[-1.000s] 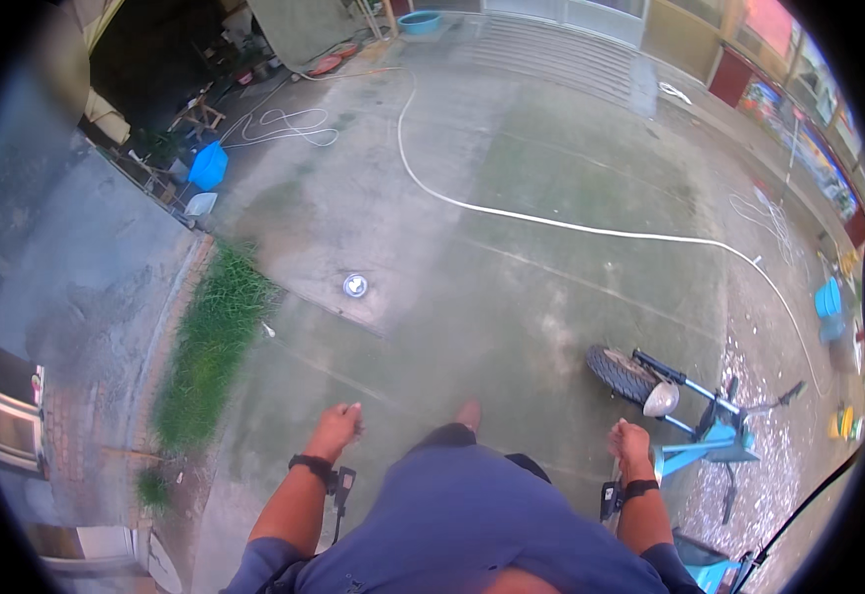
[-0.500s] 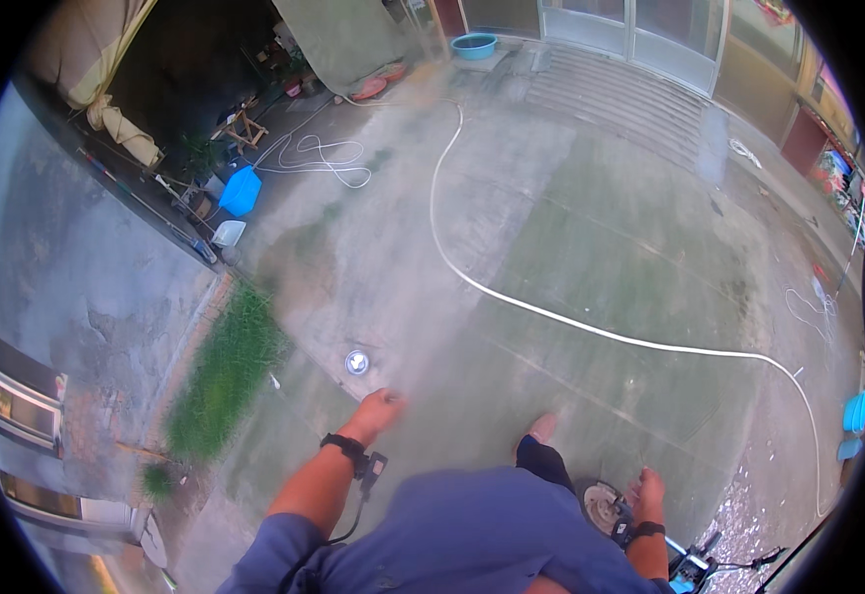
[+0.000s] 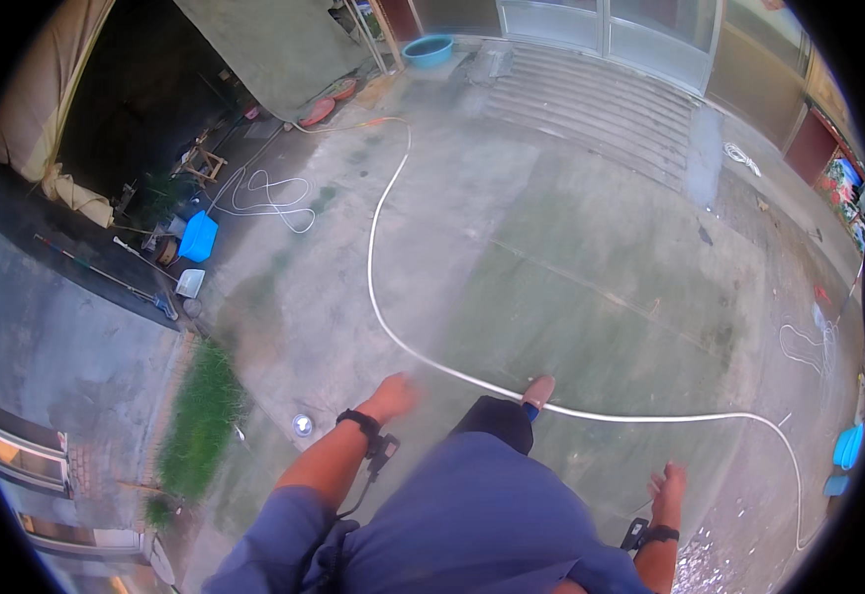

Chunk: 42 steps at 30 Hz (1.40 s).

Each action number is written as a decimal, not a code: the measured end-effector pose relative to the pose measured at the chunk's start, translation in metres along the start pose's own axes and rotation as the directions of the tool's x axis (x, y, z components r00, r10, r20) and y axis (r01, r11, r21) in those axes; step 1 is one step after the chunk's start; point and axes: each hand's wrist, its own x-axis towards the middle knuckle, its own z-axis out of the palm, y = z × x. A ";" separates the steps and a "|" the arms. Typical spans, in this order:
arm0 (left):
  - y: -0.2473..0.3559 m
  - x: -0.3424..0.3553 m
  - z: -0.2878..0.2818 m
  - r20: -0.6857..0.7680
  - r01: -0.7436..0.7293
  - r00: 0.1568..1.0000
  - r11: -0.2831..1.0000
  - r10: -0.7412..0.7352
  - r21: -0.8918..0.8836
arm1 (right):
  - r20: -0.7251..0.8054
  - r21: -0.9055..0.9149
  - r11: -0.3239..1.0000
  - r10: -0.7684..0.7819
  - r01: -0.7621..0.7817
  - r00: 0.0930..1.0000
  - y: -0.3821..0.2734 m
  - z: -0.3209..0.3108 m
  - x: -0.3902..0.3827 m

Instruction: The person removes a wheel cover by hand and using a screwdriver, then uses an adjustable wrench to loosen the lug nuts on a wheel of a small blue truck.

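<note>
Outdoors, on a concrete yard [image 3: 591, 247], going left to right: one strip of grass [image 3: 200, 416], one blue tub [image 3: 198, 238] beside a small white tray [image 3: 191, 283], one coil of white cord [image 3: 264, 193], and one small round metal thing [image 3: 302, 426] on the ground — too small to tell what it is. The left hand [image 3: 393, 396] hangs just right of it, empty, fingers loosely curled and blurred, so the exact spread is hard to read. One long white hose [image 3: 383, 297] curves across the yard and passes just beyond that hand, then right beside one shoe [image 3: 538, 389], apart from both hands. One blue basin [image 3: 430, 49] sits by the steps [image 3: 591, 94]. The right hand [image 3: 668, 487] hangs low, open, fingers spread, holding nothing — each wrist wears a black strap. Two blue things [image 3: 846, 450] at the far right are cut off by the rim. The second foot is hidden under the body.
</note>
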 end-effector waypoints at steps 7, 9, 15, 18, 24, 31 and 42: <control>0.228 0.181 0.009 0.042 -0.143 0.989 0.990 0.143 -0.015 | -0.123 0.360 0.753 0.623 -0.550 0.773 -0.114 -0.056 0.051; 0.294 0.211 0.004 0.047 -0.181 0.983 0.983 0.180 0.016 | -0.109 0.340 0.737 0.647 -0.584 0.754 -0.131 -0.072 0.092; 0.342 0.297 0.029 -0.058 -0.214 0.977 0.934 0.206 -0.288 | -0.036 0.204 0.823 0.547 -0.530 0.836 -0.196 -0.092 0.295; 0.339 0.288 0.039 0.048 -0.039 0.995 0.776 0.089 -0.630 | 0.035 0.026 0.941 0.337 -0.338 0.941 -0.264 -0.073 0.404; 0.273 0.297 0.030 0.016 0.282 0.910 0.591 -0.414 -0.756 | 0.292 -0.178 0.983 0.100 -0.049 0.951 -0.371 0.069 0.594; 0.177 0.370 -0.041 -0.008 0.245 0.829 0.376 -0.559 -0.894 | 0.436 -0.305 0.940 0.281 -0.153 0.855 -0.521 0.362 0.650; 0.062 0.492 -0.267 -0.431 0.110 0.712 0.694 -0.555 -0.712 | 0.797 -0.319 0.857 0.012 0.404 0.604 -0.674 0.742 0.780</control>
